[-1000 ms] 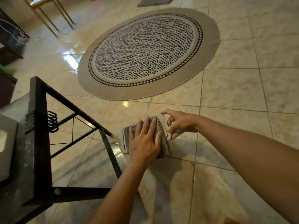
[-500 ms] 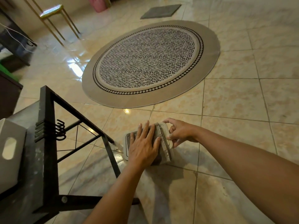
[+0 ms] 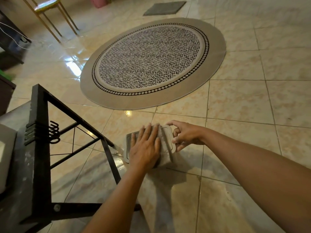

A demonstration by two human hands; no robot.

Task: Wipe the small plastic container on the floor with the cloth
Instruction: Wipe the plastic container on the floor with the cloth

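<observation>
The small plastic container (image 3: 129,144), grey with a pale rounded rim, lies flat on the tiled floor beside the black frame's leg. A grey cloth (image 3: 165,157) is draped over its middle and right part. My left hand (image 3: 145,147) lies palm down on the cloth with the fingers spread, pressing it onto the container. My right hand (image 3: 186,135) pinches the container's far right corner with thumb and fingertips. Most of the container's top is hidden under the hand and cloth.
A black metal frame (image 3: 39,148) with hooks stands at the left, one leg (image 3: 110,158) touching the floor right by the container. A round patterned rug (image 3: 151,63) lies beyond. A gold-legged stool (image 3: 50,15) and a grey mat (image 3: 164,8) sit farther back.
Both hands stay on the container and cloth; the left hand has shifted only slightly. The view has tilted up, showing more of the far floor.
</observation>
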